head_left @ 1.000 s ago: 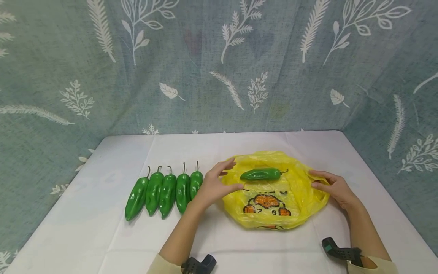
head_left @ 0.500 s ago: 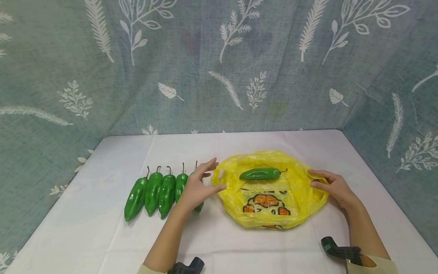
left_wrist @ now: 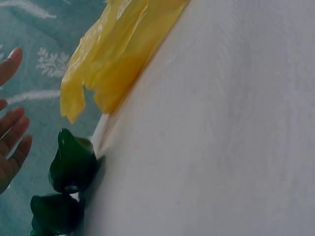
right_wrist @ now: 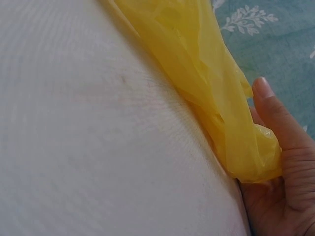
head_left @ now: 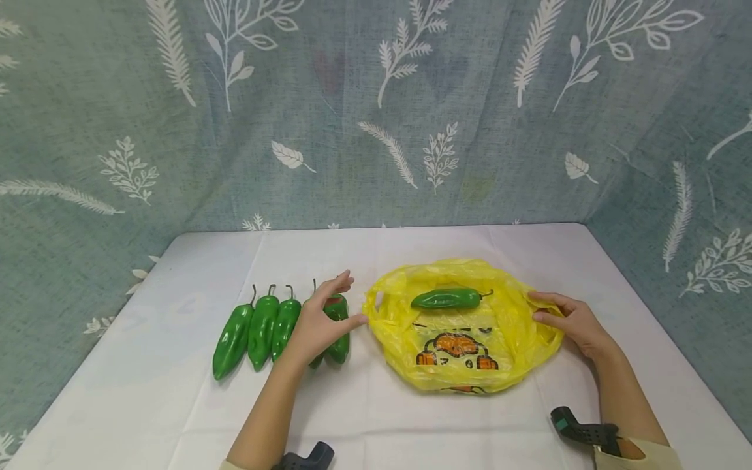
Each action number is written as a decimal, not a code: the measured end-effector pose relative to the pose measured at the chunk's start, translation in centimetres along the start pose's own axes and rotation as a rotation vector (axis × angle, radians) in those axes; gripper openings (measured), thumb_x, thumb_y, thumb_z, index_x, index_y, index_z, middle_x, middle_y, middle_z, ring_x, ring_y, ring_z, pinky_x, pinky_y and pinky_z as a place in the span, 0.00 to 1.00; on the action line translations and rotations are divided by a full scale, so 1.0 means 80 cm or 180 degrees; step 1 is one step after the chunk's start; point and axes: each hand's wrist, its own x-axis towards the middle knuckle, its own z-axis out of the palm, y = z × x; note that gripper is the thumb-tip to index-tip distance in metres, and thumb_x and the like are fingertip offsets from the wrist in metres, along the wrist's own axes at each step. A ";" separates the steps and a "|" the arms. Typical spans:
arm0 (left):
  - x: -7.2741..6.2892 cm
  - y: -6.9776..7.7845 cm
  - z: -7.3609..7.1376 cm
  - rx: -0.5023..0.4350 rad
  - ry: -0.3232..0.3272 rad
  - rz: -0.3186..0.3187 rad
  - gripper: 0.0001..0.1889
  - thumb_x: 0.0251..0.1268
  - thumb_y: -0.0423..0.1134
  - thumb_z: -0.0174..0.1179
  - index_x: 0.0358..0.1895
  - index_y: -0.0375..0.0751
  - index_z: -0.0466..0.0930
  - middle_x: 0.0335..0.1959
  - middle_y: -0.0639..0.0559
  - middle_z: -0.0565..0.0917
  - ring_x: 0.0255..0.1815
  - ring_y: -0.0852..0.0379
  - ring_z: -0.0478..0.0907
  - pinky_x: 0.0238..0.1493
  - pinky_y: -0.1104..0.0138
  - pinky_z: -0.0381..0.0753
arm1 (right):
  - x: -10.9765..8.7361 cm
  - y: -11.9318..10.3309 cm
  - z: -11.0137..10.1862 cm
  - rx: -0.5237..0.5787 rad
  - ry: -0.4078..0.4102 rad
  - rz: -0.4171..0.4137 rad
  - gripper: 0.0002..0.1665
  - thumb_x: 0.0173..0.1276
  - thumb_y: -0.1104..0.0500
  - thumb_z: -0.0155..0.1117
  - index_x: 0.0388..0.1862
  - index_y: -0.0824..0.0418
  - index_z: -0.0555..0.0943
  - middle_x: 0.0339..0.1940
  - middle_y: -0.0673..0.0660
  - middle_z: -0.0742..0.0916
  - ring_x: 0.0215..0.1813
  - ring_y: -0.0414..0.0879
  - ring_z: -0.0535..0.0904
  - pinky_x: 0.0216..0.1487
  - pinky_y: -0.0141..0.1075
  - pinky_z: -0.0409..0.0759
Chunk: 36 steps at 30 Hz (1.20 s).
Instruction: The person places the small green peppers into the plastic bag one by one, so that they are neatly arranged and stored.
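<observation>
A yellow plastic bag lies spread open on the table, with one green pepper resting in it. My right hand pinches the bag's right edge between thumb and fingers; the right wrist view shows the thumb against the gathered plastic. To the bag's left, my left hand hovers by a row of green peppers, fingers spread and holding nothing. It partly covers the row's right end. In the left wrist view, two pepper tips show beside the apart fingers.
A white cloth covers the table. Behind it and at both sides hangs a grey-green curtain with white leaf prints. Each wrist wears a black camera mount.
My left hand has moved left, away from the bag's left edge and over the right end of the pepper row. The bag's left side spread outward. My right hand has stayed put.
</observation>
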 end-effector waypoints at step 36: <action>-0.027 -0.044 -0.070 0.0585 0.0545 -0.0182 0.44 0.49 0.42 0.73 0.71 0.44 0.61 0.63 0.45 0.73 0.60 0.44 0.71 0.57 0.53 0.70 | 0.002 -0.001 0.001 -0.0038 0.0008 0.0034 0.35 0.62 0.47 0.67 0.64 0.63 0.73 0.65 0.50 0.77 0.71 0.58 0.59 0.50 0.10 0.62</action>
